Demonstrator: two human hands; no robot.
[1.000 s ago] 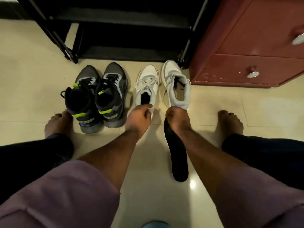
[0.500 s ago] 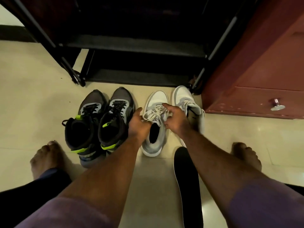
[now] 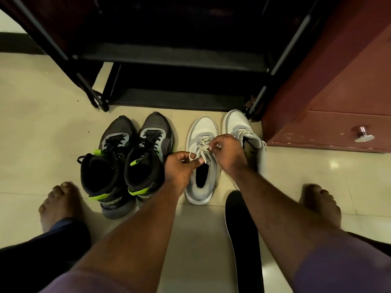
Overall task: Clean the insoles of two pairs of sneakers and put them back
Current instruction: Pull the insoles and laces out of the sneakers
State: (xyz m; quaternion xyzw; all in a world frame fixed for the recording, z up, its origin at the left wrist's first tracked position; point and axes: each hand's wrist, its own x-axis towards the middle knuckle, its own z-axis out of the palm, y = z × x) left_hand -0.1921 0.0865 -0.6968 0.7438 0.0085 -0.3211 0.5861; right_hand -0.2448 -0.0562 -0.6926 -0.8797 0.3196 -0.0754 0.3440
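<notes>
Nearest the camera, a black insole lies flat on the floor, partly under the right forearm and apart from every shoe. That's the first hazard: a shuffle of the right foot or a dropped elbow could drag it across the tiles and dirty it.

Further out, both hands are on the laces of the left white sneaker. Left hand pinches a lace end between thumb and fingers; right hand pinches a strand higher up. Pull the wrong strand and the bow may cinch into a knot, leaving the opening too tight to get at the insole inside. A hard tug could also slide the shoe, since nothing pins it down.

The right white sneaker sits just beside, tongue flopped open. The dark pair, green tabs showing, stands close against the left wrist and crowds that side.

Beyond them, a black rack and a red cabinet box in the far end.
</notes>
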